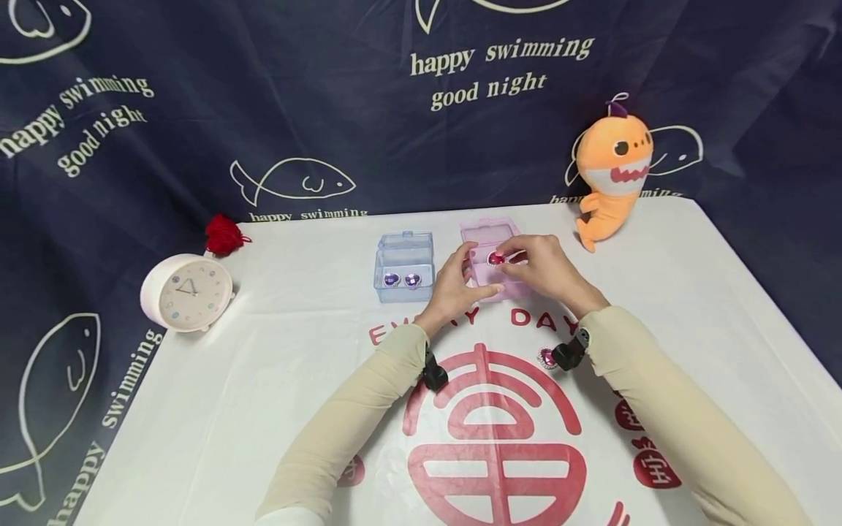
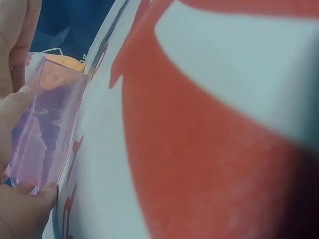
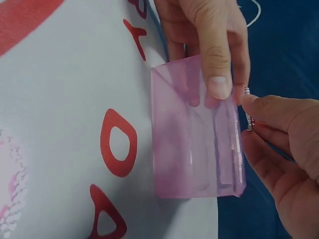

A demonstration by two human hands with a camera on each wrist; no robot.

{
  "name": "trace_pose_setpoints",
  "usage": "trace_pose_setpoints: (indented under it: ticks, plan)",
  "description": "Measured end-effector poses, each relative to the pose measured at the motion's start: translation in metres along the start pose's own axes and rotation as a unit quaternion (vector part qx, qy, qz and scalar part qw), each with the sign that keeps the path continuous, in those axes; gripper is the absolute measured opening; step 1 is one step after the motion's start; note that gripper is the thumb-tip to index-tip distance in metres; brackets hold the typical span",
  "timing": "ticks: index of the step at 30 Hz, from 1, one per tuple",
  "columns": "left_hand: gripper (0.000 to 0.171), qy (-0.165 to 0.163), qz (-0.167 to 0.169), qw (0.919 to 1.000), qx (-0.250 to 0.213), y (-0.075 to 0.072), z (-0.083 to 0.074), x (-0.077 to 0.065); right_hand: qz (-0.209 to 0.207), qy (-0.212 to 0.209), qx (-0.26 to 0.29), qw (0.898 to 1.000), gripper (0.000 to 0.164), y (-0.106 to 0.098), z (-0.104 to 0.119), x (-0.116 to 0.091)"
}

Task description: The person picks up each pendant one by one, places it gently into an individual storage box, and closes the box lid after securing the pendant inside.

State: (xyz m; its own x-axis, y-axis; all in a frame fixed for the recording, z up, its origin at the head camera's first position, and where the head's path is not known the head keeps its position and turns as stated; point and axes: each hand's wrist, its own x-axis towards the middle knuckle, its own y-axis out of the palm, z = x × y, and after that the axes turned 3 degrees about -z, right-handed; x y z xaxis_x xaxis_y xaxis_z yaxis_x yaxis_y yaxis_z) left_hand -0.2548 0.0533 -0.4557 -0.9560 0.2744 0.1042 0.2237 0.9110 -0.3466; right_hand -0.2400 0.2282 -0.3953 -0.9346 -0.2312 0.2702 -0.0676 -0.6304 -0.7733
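A see-through pink box (image 1: 488, 233) stands with its lid raised at the back of the table. My left hand (image 1: 454, 288) holds it by the left side, thumb on the front wall in the right wrist view and other fingers around the side. Between thumb and fingertips, my right hand (image 1: 544, 267) pinches a red gem (image 1: 495, 258) with a silver beaded rim, just above the box's opening. Seen edge-on in the right wrist view, the gem (image 3: 249, 117) is level with the box's top rim. To the left, an open blue box (image 1: 403, 294) contains two purple gems (image 1: 412, 280).
A pink gem (image 1: 547, 357) lies on the table beside my right wrist, partly covered by the wrist camera. A white clock (image 1: 191, 292) and red yarn (image 1: 224, 235) sit at left. An orange plush shark (image 1: 615, 179) leans on the dark curtain at back right.
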Motion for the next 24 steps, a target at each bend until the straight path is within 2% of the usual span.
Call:
trace_pose_setpoints:
  ticks: [3, 13, 24]
  plan:
    - [0.086, 0.002, -0.001, 1.0, -0.006, 0.0, -0.001, 0.0, 0.016, 0.001, -0.002, 1.0, 0.017, 0.005, -0.003, 0.006]
    - [0.086, 0.01, -0.002, 0.9999, 0.002, 0.001, 0.001, 0.0, 0.074, -0.032, -0.055, 0.995, 0.013, 0.023, -0.004, 0.022]
    - [0.087, 0.029, -0.007, 0.9993, 0.022, -0.001, 0.002, 0.0, 0.113, 0.022, -0.111, 0.987, 0.01, 0.031, 0.001, 0.034]
